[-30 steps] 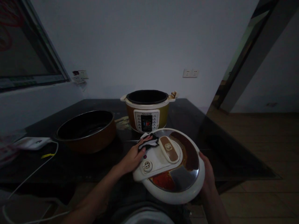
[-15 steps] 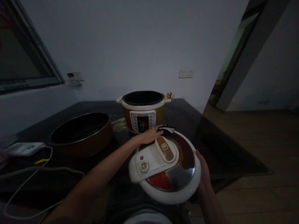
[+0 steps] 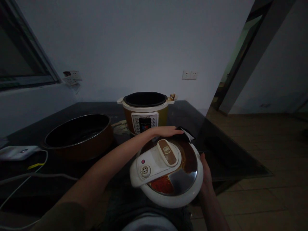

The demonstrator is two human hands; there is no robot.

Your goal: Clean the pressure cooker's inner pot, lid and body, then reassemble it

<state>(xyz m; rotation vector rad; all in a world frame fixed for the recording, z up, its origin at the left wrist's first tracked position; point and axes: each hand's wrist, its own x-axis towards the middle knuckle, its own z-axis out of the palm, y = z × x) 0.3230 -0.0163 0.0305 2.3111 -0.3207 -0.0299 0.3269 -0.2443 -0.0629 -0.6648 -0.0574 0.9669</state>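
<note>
A pressure cooker lid (image 3: pixel 185 186), white-rimmed with a brown and shiny metal top, is held tilted in front of me. My right hand (image 3: pixel 206 173) grips its right rim, thumb on the edge. At the lid's far edge, my left hand (image 3: pixel 169 131) presses a black and white cloth (image 3: pixel 185 134) against the rim, its fingers closed on the cloth. Behind the lid stands the cooker body (image 3: pixel 145 115), uncovered, with a button panel on its front and a dark opening on top.
A wide brown pan (image 3: pixel 81 147) stands on the dark table (image 3: pixel 192 115) at left. Beside it lie a white power strip (image 3: pixel 19 153) and loose white cables (image 3: pixel 45 175). Wall sockets (image 3: pixel 189 75) are behind the table.
My left hand has slid the cloth to the right along the lid's far rim. My right hand still holds the lid's right side.
</note>
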